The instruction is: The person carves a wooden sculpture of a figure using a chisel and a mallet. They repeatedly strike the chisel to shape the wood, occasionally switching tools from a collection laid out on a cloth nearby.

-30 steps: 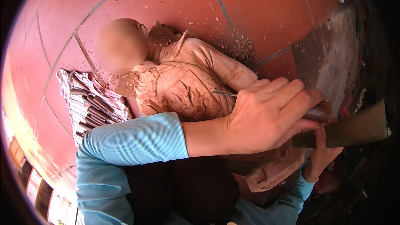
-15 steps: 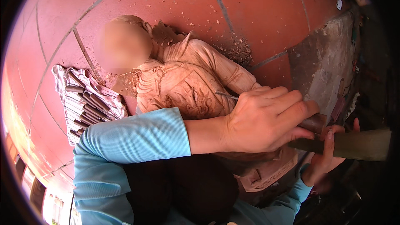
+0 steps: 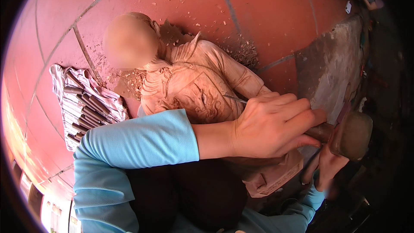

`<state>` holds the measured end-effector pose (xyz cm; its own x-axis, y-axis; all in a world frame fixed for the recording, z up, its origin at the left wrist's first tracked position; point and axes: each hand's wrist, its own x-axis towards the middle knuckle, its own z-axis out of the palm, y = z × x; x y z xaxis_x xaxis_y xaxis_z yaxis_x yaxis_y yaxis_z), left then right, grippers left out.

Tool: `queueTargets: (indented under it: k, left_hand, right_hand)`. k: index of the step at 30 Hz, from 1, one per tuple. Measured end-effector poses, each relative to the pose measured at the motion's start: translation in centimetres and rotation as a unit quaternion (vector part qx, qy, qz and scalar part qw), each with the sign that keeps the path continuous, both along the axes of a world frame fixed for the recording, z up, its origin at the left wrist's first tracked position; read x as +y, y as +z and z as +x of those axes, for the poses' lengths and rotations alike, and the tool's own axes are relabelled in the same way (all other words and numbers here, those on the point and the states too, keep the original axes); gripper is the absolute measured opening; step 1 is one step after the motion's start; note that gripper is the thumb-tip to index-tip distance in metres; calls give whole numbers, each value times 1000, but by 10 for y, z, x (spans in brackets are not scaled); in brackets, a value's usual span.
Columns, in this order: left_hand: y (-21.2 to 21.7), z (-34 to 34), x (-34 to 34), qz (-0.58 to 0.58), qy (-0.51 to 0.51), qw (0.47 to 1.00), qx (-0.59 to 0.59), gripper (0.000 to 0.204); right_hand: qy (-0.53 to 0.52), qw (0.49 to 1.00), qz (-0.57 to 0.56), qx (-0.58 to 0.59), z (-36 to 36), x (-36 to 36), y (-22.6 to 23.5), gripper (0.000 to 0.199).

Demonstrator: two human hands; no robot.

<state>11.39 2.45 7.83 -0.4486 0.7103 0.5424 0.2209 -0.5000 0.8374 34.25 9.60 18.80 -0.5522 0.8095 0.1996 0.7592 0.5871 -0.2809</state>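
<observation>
Chisel (image 3: 320, 132) is gripped firmly in the left hand (image 3: 276, 125), tip at the chest of a carved statue (image 3: 183, 80) that lies mostly left of the knuckles. Right hand (image 3: 330, 164) looks wrapped around a greenish mallet (image 3: 355, 136), near the handle's butt end. Imo: low blade angle, steady wrist, light square taps. More dark-handled tools (image 3: 92, 112) sit on striped cloth (image 3: 58, 77), well left of both hands.

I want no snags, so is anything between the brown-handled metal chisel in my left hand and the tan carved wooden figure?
Nothing visible stands between them. The chisel, held in your left hand, extends over the chest of the carved figure, its visible blade uncovered; whether its tip touches can't be told.
</observation>
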Motion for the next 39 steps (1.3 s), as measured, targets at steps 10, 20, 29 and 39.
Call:
queueTargets:
  k: [10,20,29,39]
  left_hand:
    - [-3,15,-10,4,-23,997,72,41]
    - [1,10,-4,-24,-20,999,32,42]
    - [-1,16,-6,-24,-14,996,88,44]
    - [0,11,5,-55,-34,997,40,45]
  right_hand:
    - [-57,997,-32,45,-46,-7,-12,56]
    - [-90,987,-31,130,-52,-10,-3,61]
    - [-123,961,-49,243,-66,-6,8,67]
    - [-97,984,-53,143,-48,-2,0,70]
